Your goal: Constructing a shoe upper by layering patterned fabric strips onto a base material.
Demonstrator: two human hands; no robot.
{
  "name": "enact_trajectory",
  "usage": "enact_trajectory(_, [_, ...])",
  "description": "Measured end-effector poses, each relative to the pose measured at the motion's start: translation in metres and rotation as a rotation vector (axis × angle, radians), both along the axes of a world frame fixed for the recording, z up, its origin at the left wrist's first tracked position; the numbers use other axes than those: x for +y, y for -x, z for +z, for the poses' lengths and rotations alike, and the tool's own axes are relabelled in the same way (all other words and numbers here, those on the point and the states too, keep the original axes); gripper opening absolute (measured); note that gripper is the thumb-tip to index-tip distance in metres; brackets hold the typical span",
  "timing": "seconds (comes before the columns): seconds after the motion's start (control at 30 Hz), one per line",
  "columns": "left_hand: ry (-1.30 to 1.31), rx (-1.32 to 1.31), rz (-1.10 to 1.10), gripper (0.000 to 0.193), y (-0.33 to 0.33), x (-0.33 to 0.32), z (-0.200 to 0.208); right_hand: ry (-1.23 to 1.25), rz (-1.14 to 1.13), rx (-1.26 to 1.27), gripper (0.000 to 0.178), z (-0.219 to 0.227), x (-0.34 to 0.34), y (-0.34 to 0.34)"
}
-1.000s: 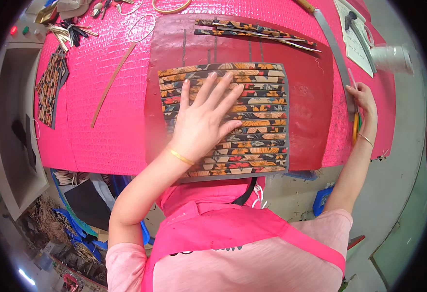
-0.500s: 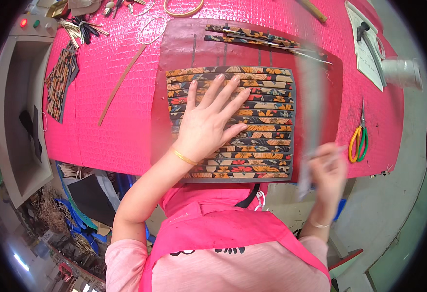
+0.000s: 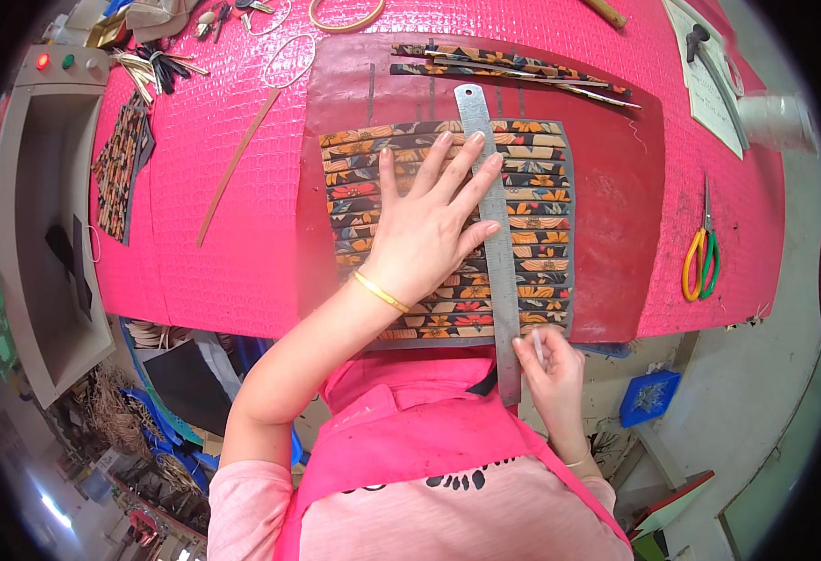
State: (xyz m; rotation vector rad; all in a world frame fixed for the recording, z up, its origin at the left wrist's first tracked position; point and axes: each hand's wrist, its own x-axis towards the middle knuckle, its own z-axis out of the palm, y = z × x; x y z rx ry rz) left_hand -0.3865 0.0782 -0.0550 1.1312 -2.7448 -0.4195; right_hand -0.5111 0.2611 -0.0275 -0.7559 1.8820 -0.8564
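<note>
A panel of dark floral-print strips (image 3: 543,210), lying side by side on a grey backing, rests on a dark red mat (image 3: 612,215). My left hand (image 3: 429,210) lies on the panel with its fingers spread, and its fingertips reach the left edge of a long metal ruler (image 3: 499,248). The ruler lies lengthwise across the strips, slightly tilted, its near end passing the table edge. At that near end my right hand (image 3: 551,365) is closed, thumb and fingers pinching the ruler's right edge. A thin whitish stick (image 3: 538,348) also shows between its fingers; its kind is unclear.
Loose floral strips (image 3: 513,65) lie beyond the panel. Scissors (image 3: 700,262) with yellow and green handles lie to the right, near a hammer (image 3: 710,79) on paper. At left are a brown strip (image 3: 237,168), a floral piece (image 3: 122,173) and a grey machine (image 3: 46,206).
My right hand has brought the ruler leftward from beside the panel onto it. My left hand stays spread on the panel, shifted slightly right.
</note>
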Motion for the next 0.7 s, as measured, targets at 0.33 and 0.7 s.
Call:
enact_trajectory(0.33, [0.049, 0.031, -0.004, 0.058, 0.003, -0.003, -0.002, -0.003, 0.149, -0.015, 0.016, -0.015, 0.022, -0.002])
enact_trajectory(0.7, [0.076, 0.037, -0.006, 0.059, 0.003, 0.0, -0.001, -0.01, 0.153, -0.09, 0.02, -0.017, 0.024, 0.001])
